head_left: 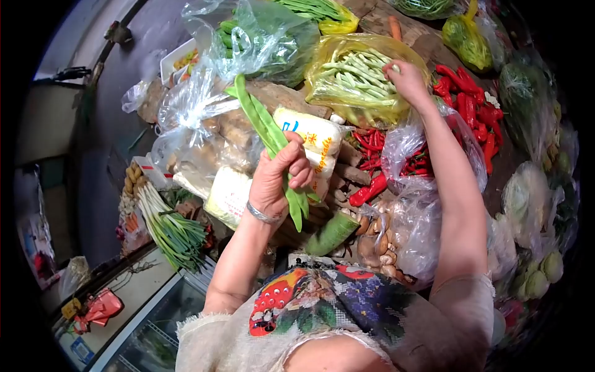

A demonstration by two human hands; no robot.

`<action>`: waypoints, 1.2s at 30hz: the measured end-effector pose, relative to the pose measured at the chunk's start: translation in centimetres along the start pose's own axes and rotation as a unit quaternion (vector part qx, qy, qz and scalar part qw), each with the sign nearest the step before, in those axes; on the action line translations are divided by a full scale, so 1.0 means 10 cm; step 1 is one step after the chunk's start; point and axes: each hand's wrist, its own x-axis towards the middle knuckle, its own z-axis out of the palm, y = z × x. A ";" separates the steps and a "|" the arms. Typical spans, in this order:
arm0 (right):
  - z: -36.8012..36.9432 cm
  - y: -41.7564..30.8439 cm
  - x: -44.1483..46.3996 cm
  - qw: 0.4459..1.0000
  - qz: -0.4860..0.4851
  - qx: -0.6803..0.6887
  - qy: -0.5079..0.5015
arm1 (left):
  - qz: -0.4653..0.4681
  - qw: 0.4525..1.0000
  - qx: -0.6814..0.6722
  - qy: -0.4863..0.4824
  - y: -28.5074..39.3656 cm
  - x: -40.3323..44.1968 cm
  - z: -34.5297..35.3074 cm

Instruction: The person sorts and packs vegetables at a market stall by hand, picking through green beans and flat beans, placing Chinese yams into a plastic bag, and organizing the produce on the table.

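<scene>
My left hand [285, 170] is closed around several flat green beans [260, 121], broad bright pods that stick out above and below the fist. It is raised over white printed packages [310, 133]. Over a yellow plastic bag [331, 99], my right hand [406, 80] has its fingers bent and pressed together at the right edge of a pile of thin pale green beans [359, 71]. The fingertips are among these pods, and exactly how many they pinch cannot be made out.
Red peppers [468, 105] lie right of the yellow bag. Bagged mushrooms [387, 248] and a cut green radish-like vegetable [333, 234] are close to my body. Clear bags [273, 43] of greens stand at the back. Scallions [167, 217] lie at left beside a glass-topped case [155, 328].
</scene>
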 end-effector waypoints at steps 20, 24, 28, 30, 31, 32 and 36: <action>0.42 0.39 0.05 0.969 0.041 -0.242 -0.030 | 0.001 0.982 0.129 0.139 -0.07 0.24 -0.31; 0.41 0.46 -0.02 0.969 0.036 -0.241 -0.039 | 0.005 0.981 0.131 0.143 -0.09 0.24 -0.34; 0.21 0.26 -0.25 0.992 0.037 -0.119 -0.017 | 0.006 0.982 0.135 0.132 -0.08 0.23 -0.35; 0.01 0.00 -0.50 0.997 0.016 -0.081 0.006 | 0.008 0.981 0.139 0.135 -0.07 0.21 -0.30; -0.07 -0.12 -0.65 0.999 -0.008 -0.041 0.026 | 0.012 0.980 0.143 0.140 -0.07 0.20 -0.25; -0.13 -0.23 -0.80 0.999 -0.006 -0.042 0.030 | 0.010 0.980 0.144 0.136 -0.06 0.19 -0.19; -0.17 -0.74 -1.47 0.977 0.044 0.203 -0.047 | -0.003 0.986 0.151 0.076 -0.06 0.15 0.06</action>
